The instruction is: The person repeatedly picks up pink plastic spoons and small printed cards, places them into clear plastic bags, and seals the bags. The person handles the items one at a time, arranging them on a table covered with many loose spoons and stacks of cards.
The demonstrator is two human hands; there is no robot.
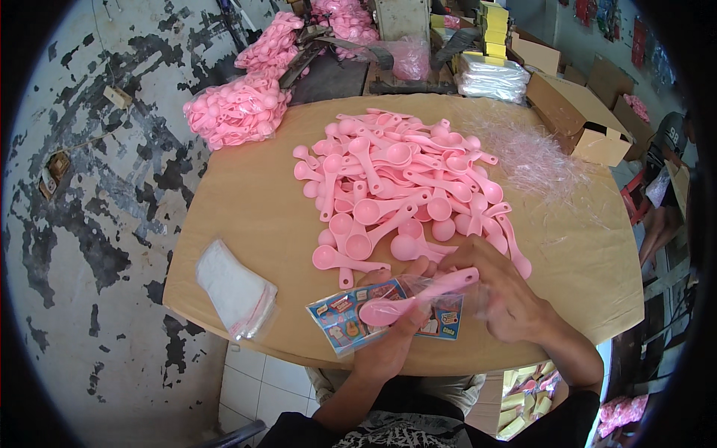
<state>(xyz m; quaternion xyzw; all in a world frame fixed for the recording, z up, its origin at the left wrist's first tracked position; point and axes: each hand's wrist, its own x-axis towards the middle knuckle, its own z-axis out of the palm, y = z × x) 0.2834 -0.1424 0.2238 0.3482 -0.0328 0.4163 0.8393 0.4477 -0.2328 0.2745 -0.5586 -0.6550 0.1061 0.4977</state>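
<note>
Close to the table's front edge, my left hand (387,345) grips a clear plastic bag (482,302) with a colourful blue printed card (338,322) from below, its thumb against a pink measuring spoon (382,310). The spoon's bowl lies over the card, with its handle slanting up to the right. My right hand (515,302) has its fingers curled at the bag's right end, beside the handle tip; its exact grip is partly hidden. Just beyond both hands lies a large heap of pink measuring spoons (403,179).
A stack of clear bags (235,287) lies on the brown-covered table (246,194) at left. Loose plastic scraps (538,153) spread at right, near a cardboard box (575,116). Bagged pink spoons (239,108) sit far left. Another person (665,172) is at the right edge.
</note>
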